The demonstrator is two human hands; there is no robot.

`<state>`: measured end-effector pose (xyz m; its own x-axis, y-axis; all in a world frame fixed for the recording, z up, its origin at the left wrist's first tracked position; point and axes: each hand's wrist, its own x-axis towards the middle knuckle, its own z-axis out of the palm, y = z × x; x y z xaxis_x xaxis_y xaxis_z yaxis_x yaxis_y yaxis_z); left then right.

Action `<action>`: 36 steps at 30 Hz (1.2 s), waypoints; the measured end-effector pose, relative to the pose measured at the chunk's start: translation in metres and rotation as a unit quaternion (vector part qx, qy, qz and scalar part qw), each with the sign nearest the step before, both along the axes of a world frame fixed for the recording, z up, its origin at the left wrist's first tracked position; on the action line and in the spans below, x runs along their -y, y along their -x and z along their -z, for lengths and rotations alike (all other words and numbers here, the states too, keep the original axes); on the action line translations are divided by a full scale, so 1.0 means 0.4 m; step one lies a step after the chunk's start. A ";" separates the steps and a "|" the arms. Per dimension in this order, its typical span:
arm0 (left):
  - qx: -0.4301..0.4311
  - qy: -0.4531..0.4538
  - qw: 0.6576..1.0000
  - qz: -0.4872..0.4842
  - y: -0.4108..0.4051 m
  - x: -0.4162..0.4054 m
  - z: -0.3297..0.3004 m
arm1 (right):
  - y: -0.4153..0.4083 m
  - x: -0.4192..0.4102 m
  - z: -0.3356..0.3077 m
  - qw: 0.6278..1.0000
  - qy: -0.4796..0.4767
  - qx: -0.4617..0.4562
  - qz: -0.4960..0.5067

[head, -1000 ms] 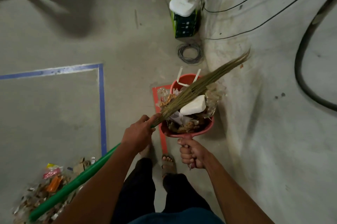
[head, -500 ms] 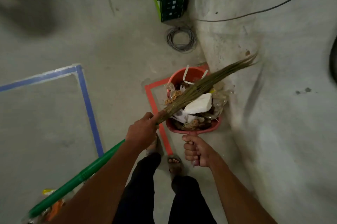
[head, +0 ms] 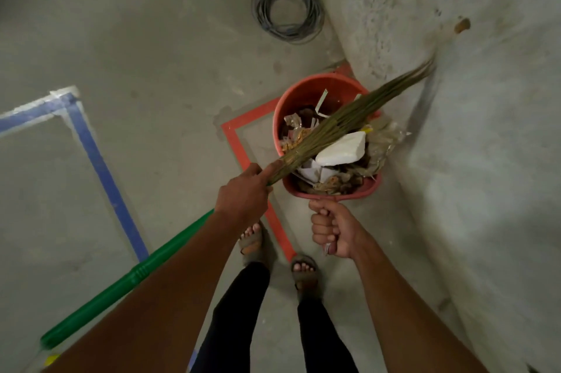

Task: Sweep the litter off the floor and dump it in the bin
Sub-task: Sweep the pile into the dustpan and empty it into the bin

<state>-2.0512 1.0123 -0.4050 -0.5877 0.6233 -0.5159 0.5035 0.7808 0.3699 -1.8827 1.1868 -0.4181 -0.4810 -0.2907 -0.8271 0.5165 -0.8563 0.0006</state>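
The loaded dustpan (head: 335, 181) hangs right over the near lip of the red bin (head: 303, 93), and that is the relation that counts: the bin lies straight ahead of the hands, beyond the pan's far edge, so a forward tip looks like all that is needed. The right hand (head: 332, 228) is the nearer one, fingers curled tight round the pan's handle, just behind the pan. The left hand (head: 243, 195) grips the broom (head: 334, 126) where the green handle meets the bristles, forefinger stretched along them. The broom's long axis runs from lower left to upper right, its bristles lying across the heap of litter (head: 343, 149) and over the bin's mouth, tips reaching toward the wall. A white chunk sits on top of the pile, just beside the bristles. The bin stands on the floor in a red taped corner, with the person's sandalled feet close behind the hands. The dump is not yet made.
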 end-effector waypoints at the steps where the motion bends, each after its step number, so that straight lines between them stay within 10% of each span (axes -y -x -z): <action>1: -0.004 0.000 1.000 0.001 0.007 -0.006 0.030 | 0.011 -0.009 0.025 1.000 0.002 0.000 -0.001; 15: -0.039 -0.001 0.999 0.007 0.046 -0.024 0.144 | 0.166 -0.126 0.138 0.985 0.028 0.156 0.075; 27: 0.006 -0.035 0.996 -0.083 0.012 -0.028 0.125 | 0.136 -0.134 0.115 0.905 -0.285 0.280 -0.148; 36: 0.106 -0.176 0.966 -0.157 -0.012 0.002 0.152 | 0.109 -0.100 0.115 0.945 -0.255 0.205 0.024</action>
<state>-2.0464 1.0114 -0.4658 -0.6811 0.5901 -0.4335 0.1458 0.6895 0.7095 -1.9261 1.2267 -0.4642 -0.0922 0.2106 -0.9732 0.5229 -0.8215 -0.2273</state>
